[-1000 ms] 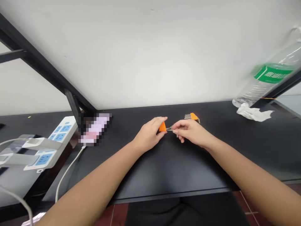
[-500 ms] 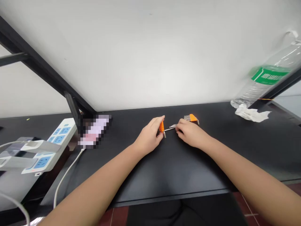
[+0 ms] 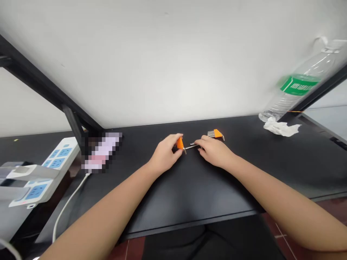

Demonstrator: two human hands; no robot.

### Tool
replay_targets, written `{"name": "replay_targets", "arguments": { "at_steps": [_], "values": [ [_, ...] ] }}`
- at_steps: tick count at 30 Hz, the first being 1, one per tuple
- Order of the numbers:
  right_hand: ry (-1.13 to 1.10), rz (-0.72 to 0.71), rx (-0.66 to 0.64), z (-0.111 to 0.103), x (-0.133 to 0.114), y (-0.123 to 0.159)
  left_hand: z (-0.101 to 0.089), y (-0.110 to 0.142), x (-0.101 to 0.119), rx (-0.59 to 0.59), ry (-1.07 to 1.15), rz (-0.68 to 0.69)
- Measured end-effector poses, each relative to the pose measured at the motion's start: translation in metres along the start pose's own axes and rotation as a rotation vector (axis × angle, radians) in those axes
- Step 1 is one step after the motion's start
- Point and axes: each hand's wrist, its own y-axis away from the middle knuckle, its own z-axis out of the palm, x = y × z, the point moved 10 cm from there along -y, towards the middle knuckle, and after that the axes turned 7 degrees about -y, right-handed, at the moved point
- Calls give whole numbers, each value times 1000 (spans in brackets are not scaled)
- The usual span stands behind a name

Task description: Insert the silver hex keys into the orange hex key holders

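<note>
In the head view, the left hand (image 3: 165, 154) pinches a small bright-orange plastic holder (image 3: 180, 143) between thumb and fingers, above the middle of the black smooth-topped desk (image 3: 189, 191); the right hand (image 3: 215, 151) lies just beside it, fingers curled over thin silvery metal rods (image 3: 190, 147), though whether they grip or only rest there I cannot tell; the step in hand looks like handling loose rods next to the holder, and the next move seems to call for a fine fingertip pinch and a steady left hand; a second orange plastic holder (image 3: 218, 133), filled with metal rods, lies behind the right hand; on the clear plastic bottle (image 3: 316, 66), a green label (image 3: 300, 85) carries white characters too blurred to read
</note>
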Motion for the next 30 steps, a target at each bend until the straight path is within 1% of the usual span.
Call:
{"name": "replay_targets", "arguments": {
  "at_steps": [7, 10, 13, 16, 21, 24, 26, 28, 30],
  "values": [
    [163, -39, -45, -1, -11, 2, 3, 1, -8, -35, 37, -58],
    [243, -33, -52, -3, -12, 2, 4, 1, -8, -34, 42, -54],
    [256, -37, -56, -3, -12, 1, 5, 2, -8, -41, 55, -54],
    [203, -24, -73, -1, -11, 2, 6, 3, -9, -52, 58, -69],
    [88, 59, -73, -1, -1, 5, 5, 2, -6, -74, 47, -55],
    [-118, -24, -28, -7, -4, 5, 6, 2, -6, -89, 42, -70],
    [-243, -112, 46, -18, -10, 5, 6, 2, -7, -85, 36, -72],
    [-310, -179, 130, -30, -15, 6, 5, 2, -7, -79, 27, -70],
    [-341, -227, 172, -35, -20, 8, 4, 3, -7, -76, 29, -71]
  ]
}}
